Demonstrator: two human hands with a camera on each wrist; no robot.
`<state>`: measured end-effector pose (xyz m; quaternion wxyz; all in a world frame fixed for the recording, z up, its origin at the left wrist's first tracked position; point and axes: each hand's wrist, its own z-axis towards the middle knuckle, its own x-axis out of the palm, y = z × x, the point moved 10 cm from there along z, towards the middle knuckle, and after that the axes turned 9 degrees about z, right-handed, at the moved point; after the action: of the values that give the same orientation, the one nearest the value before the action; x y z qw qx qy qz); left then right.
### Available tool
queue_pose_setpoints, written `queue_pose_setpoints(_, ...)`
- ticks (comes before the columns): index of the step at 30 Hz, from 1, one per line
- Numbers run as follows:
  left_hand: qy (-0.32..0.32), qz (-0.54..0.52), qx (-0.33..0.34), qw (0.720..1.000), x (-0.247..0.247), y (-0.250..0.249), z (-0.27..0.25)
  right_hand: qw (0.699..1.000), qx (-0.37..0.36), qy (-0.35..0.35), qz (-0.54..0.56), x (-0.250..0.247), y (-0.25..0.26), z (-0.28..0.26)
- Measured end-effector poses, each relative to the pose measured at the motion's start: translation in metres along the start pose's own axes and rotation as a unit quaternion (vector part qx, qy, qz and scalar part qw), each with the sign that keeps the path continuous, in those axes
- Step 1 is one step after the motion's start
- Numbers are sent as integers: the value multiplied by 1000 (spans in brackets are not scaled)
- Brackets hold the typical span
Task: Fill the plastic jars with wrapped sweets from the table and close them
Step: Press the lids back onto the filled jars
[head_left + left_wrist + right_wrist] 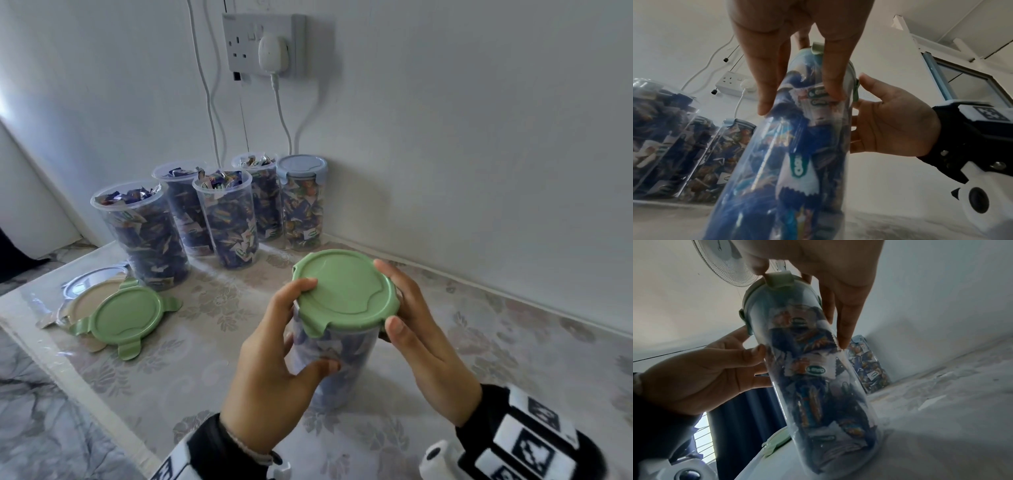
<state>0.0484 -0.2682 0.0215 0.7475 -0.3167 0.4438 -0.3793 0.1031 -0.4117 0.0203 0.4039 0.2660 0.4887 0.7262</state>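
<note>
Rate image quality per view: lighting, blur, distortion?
Head view: even daylight, sharp, with fisheye bending the wall socket and table edge. Left wrist view: the held jar is soft and streaked up close, the left hand shaded. Right wrist view: dim and backlit, the right hand dark, strong barrel distortion.

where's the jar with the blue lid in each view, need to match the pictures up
Head: the blue-lidded jar stands at the back of the table, rightmost of the row against the wall.
Left wrist: lower left, behind the held jar, its blue clip showing.
Right wrist: right of centre, behind the held jar, in the corner by the wall.
Shared landmark: the held jar's green lid, in all three views.
</note>
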Motion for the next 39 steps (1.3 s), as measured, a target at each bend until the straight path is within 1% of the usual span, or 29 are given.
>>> queue_pose_setpoints(4, -6, -19, 1, 1000, 4, 5, 28, 1000, -15, -27, -8, -12, -1, 25)
queue_pose_setpoints(6, -10, -37, 2, 999, 8, 11, 48, 999, -20, -48, -13, -22, -1, 41)
queue_pose_setpoints(8, -15, -33, 2, 999, 13, 16, 69, 997, -27, -74, -25, -32, -2, 57)
queue_pose_setpoints(11, -21, -7, 0, 1000, 21, 25, 103, 994, -16, -97, -53, -44, -9, 85)
queue_pose_setpoints(15, -16, -14, -16, 1000, 36, 40, 145, 984, 0, -138, -113, -64, -20, 123)
queue_pose_setpoints(18, -20, -15, -30, 999, 43, 54, 174, 982, 18, -151, -113, -80, -34, 149)
queue_pose_setpoints(22, -27, -16, -27, 999, 52, 69, 205, 980, 22, -175, -92, -98, -51, 174)
queue_pose_setpoints(24, -26, -17, -24, 999, 56, 75, 216, 980, 21, -180, -87, -103, -59, 184)
queue_pose_setpoints(28, -26, -17, -15, 999, 59, 86, 230, 977, 16, -180, -109, -108, -68, 197)
queue_pose_setpoints(39, -22, -15, 20, 999, 68, 91, 246, 968, -17, -203, -148, -121, -80, 204)
